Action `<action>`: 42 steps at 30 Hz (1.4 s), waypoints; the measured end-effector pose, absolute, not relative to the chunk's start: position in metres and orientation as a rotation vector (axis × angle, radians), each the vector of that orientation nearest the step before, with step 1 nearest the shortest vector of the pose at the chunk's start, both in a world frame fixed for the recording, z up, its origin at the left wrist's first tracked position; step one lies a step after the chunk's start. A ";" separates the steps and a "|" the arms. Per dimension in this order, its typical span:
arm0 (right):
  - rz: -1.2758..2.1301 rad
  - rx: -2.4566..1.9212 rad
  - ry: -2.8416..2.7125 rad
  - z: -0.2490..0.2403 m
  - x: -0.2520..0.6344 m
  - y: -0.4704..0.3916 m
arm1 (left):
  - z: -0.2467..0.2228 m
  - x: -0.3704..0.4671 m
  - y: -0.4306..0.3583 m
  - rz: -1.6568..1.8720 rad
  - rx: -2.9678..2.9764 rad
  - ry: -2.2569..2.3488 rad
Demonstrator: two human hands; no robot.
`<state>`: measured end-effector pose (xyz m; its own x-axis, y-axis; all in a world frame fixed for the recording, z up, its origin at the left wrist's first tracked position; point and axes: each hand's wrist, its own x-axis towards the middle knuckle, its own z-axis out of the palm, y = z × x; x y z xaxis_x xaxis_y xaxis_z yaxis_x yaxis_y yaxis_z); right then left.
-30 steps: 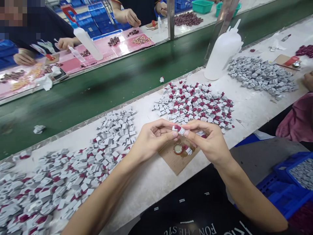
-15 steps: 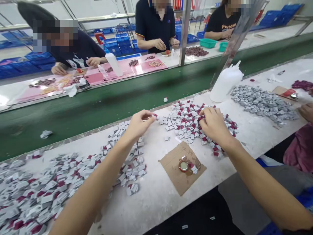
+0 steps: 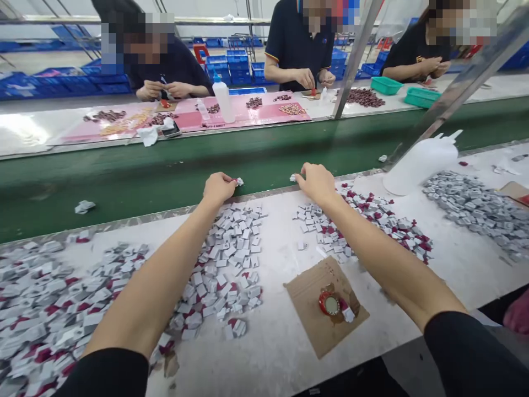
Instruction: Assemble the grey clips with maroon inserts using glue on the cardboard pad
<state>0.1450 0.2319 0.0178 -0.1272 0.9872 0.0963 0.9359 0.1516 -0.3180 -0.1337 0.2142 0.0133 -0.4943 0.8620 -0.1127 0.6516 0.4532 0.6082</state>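
My left hand pinches a small grey and dark-red piece over the near edge of the green belt. To its right, my right hand reaches over the same edge, its fingertips at a small whitish piece; whether it grips that piece is unclear. Many grey and dark-red pieces lie below my left hand, and another heap spreads beside my right forearm. Between the forearms, a brown cardboard square bears a round cap in a wet patch, with one grey and red piece touching it.
A white bottle lies by the belt at the right, near a grey heap. A metal post rises beyond the belt. Three people work across it. A crumpled scrap rests on the belt.
My right hand has left the right heap and moved up and left to the belt edge. My left hand has moved up and left with its piece. The view has shifted.
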 end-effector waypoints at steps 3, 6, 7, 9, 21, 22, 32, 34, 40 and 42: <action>0.360 -1.846 -2.148 0.003 0.108 0.255 | 0.012 -0.141 0.208 0.668 1.316 2.353; 0.460 -1.757 -2.159 -0.010 0.092 0.262 | 0.014 -0.132 0.184 0.676 1.563 2.286; 0.492 -1.712 -2.162 -0.013 0.091 0.262 | 0.015 -0.126 0.173 0.646 1.708 2.217; 0.551 -1.615 -2.159 -0.015 0.090 0.261 | 0.017 -0.111 0.152 0.487 1.958 2.065; 0.978 -1.160 -1.747 0.035 0.180 0.143 | 0.018 -0.064 0.112 0.400 2.242 1.727; 1.018 -1.161 -1.686 0.036 0.197 0.118 | 0.021 -0.061 0.104 0.497 2.199 1.634; 0.893 -1.313 -1.671 0.018 0.258 -0.072 | 0.010 -0.026 0.034 0.253 2.187 1.629; 0.869 -1.303 -1.671 0.013 0.256 -0.079 | 0.003 -0.022 0.033 0.138 2.210 1.660; 0.867 -1.313 -1.652 0.004 0.254 -0.082 | 0.001 -0.019 0.027 0.264 2.155 1.598; 0.876 -1.313 -1.648 0.003 0.253 -0.083 | 0.003 -0.019 0.023 0.350 2.102 1.592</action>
